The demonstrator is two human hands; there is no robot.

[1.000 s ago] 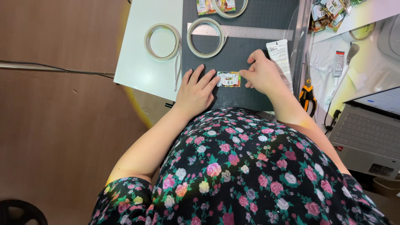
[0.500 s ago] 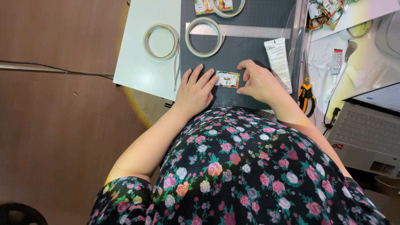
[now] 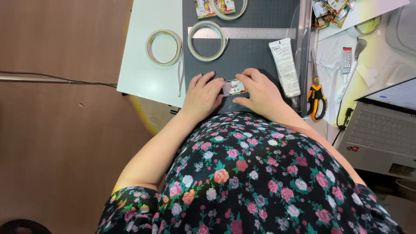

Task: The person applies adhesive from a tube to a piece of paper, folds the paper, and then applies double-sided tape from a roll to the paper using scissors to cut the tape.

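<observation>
Both hands meet over a small printed card [image 3: 234, 87] that lies near the front edge of the dark cutting mat [image 3: 255, 56], itself laid on the pale desk [image 3: 143, 73]. The left hand [image 3: 203, 94] rests mostly flat on the mat with its fingertips pinching the card's left end, while the right hand [image 3: 259, 92] curls over the other side, thumb and forefinger nipping the card's right end; so each grip is pressed onto the card rather than spread. Behind the hands, well apart from them, lie two rolls of tape: one [image 3: 164, 47] on the pale desk and another [image 3: 207, 40] on the mat, overlapping a metal ruler [image 3: 255, 33] that runs across it. A white tube [image 3: 285, 66] lies just to the right of the right hand, and orange-handled scissors [image 3: 316, 96] sit beyond it, near a laptop [image 3: 383, 130]. More small printed pieces [image 3: 214, 6] sit at the far edge of the mat. The step in hand looks like fine work on the card itself, perhaps peeling, folding or aligning a layer. The next move probably calls for steady fingertips and an even pull, so the little piece neither creases nor slips askew.
</observation>
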